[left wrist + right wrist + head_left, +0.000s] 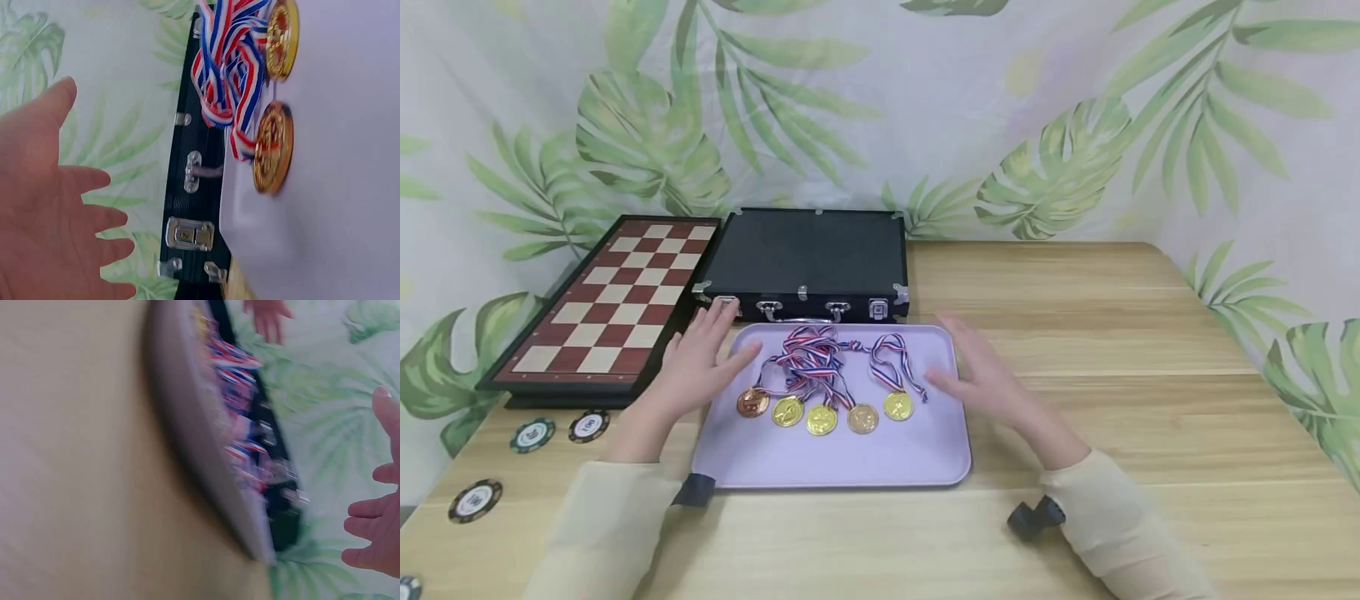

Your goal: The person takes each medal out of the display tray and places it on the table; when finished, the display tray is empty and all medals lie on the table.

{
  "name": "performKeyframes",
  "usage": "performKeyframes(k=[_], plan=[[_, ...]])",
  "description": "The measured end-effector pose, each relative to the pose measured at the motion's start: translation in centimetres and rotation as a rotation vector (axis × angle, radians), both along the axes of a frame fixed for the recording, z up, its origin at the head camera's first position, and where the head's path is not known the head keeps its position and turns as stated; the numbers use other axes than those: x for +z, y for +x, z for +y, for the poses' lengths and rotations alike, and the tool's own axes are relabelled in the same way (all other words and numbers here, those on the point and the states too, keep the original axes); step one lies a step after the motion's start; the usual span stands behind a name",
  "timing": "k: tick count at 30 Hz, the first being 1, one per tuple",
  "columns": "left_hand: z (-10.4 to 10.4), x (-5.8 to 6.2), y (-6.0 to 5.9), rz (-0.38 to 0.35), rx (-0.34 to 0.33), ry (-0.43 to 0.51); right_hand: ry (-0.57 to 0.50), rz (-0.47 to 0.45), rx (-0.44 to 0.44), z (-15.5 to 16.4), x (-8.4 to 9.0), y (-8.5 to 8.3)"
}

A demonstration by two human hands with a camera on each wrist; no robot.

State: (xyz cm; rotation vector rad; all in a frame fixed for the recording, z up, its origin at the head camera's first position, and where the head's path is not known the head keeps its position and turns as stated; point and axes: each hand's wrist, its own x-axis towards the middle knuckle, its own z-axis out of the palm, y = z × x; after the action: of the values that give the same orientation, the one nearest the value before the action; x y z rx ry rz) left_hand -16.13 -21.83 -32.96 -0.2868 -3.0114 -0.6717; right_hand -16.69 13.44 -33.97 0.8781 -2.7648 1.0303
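From the head camera, a lilac tray (850,458) lies on a wooden table (1112,333) and holds five medals (822,419) in a row, their red, white and blue ribbons (812,358) heaped toward the tray's far edge. The left hand (700,362) hovers at the tray's left rim with fingers spread and straight, gripping nothing. The right hand (981,375) hovers at the tray's right rim, likewise spread and holding nothing. Just behind the tray stands a black case (808,258) with metal latches. Left of the tray lies a chessboard (610,308), and nearer than the board, left of the tray, lie poker chips (531,433).

From the left wrist camera, the left hand (50,219) shows its palm with fingers extended, apart from the tray (337,187). Two medals (273,149) and their ribbons (228,69) lie on the tray, and the case (197,187) lies along its edge.

The right wrist view is blurred. The right hand (378,512) appears at the frame's edge, fingers loosely extended, clear of the tray (194,444). The ribbons (237,394) show as a smear on the tray, and the left hand (267,315) is beyond it.
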Motion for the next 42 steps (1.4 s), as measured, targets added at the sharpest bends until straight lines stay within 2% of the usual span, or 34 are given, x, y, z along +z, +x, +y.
performKeyframes(k=[4,8,12,15,19,23,27,36,42], plan=[[-1.3,-0.9,0.1,-0.055,-0.023,0.058,-0.045,-0.100,0.028,-1.6,-2.0,0.6],[-2.5,-2.2,0.3,-0.141,-0.049,0.171,-0.041,-0.165,0.043,-2.6,-3.4,0.6],[-3.3,-3.3,0.6,-0.193,-0.035,0.267,-0.014,-0.149,0.036,-3.0,-4.5,0.6],[-3.8,-4.5,0.8,-0.165,-0.022,0.239,0.022,-0.111,0.014,-3.2,-5.0,0.8],[-4.0,-6.2,0.8,-0.083,-0.018,0.160,0.090,-0.060,-0.031,-3.4,-5.4,0.9],[-3.8,-7.0,0.8,-0.022,-0.020,0.148,0.124,-0.033,-0.071,-3.4,-5.6,1.0],[-4.0,-7.3,1.2,0.016,-0.020,0.138,0.110,-0.030,-0.055,-3.5,-5.6,1.0],[-4.1,-7.3,1.4,0.029,-0.024,0.144,0.051,0.022,-0.004,-3.2,-5.8,1.2],[-4.0,-7.0,1.2,0.030,-0.023,0.149,0.014,-0.028,-0.002,-3.0,-5.7,0.7]])
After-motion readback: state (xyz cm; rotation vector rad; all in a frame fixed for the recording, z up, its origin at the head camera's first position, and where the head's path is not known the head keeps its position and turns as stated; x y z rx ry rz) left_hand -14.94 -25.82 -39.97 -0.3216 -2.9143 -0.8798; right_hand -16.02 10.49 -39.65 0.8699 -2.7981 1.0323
